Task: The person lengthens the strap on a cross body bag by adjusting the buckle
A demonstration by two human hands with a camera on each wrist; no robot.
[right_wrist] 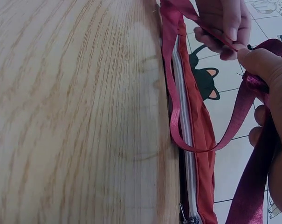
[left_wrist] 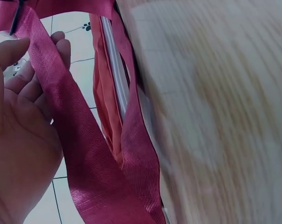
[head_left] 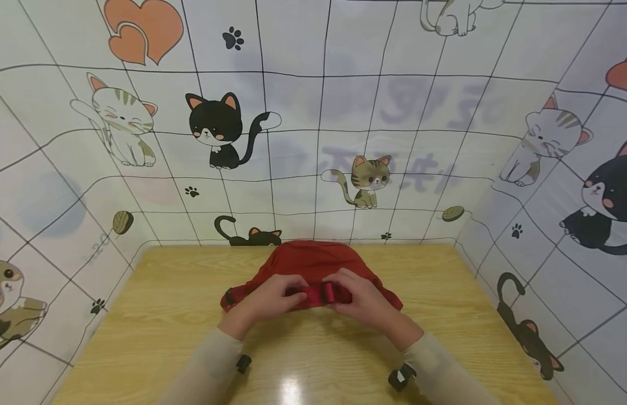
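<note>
A red fabric bag (head_left: 318, 259) with a strap lies on the table; it looks like a waist bag. Its dark red webbing strap (head_left: 312, 296) runs along the near side, raised in front of both hands. My left hand (head_left: 276, 297) pinches the strap between thumb and fingers, also visible in the left wrist view, where the strap (left_wrist: 85, 135) crosses the palm. Beside a black buckle piece (head_left: 327, 293), my right hand (head_left: 363, 299) grips the strap. A loop of strap (right_wrist: 178, 112) hangs by the white zipper (right_wrist: 185, 93) in the right wrist view.
The wooden table (head_left: 166, 315) surrounds the bag. A cloth (head_left: 293, 112) printed with cats and grid lines rises behind it and at both sides. Another black fitting (head_left: 229, 297) sits at the bag's left end.
</note>
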